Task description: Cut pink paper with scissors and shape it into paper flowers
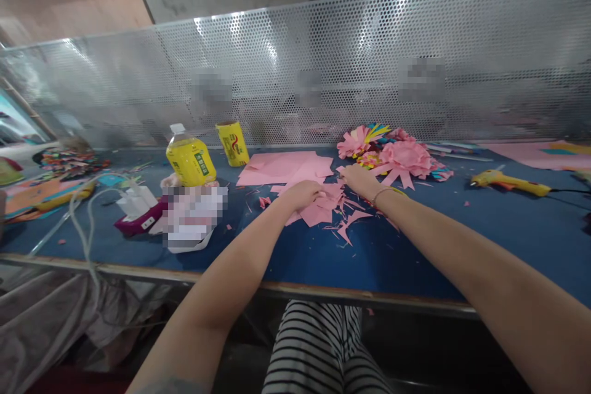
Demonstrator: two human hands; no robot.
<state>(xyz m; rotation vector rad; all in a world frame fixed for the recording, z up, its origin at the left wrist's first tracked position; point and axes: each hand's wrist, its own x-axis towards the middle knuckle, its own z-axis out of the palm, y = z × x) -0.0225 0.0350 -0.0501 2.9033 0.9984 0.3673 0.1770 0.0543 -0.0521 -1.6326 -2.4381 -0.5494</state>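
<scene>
My left hand (305, 194) is at the pile of cut pink paper pieces (318, 214) on the blue table (318, 258). Its fingers are curled together over a pink piece, partly hidden by the hand itself. Just to the right, my right hand (362, 181) has its fingers closed, with a bit of pink paper at the fingertips. Thin pink offcuts (353, 221) are scattered below the hands. Behind the left hand lie larger pink paper sheets (286, 167). Pink paper flowers (404, 160), mixed with yellow and blue strips, stand behind my right hand.
A yellow-labelled bottle (190, 160) and a yellow can (233, 144) stand at the back left. Before them are a purple power strip (138, 221) with cables and a white tray (191, 245). A yellow glue gun (512, 182) lies right. A perforated metal panel (295, 74) borders the back.
</scene>
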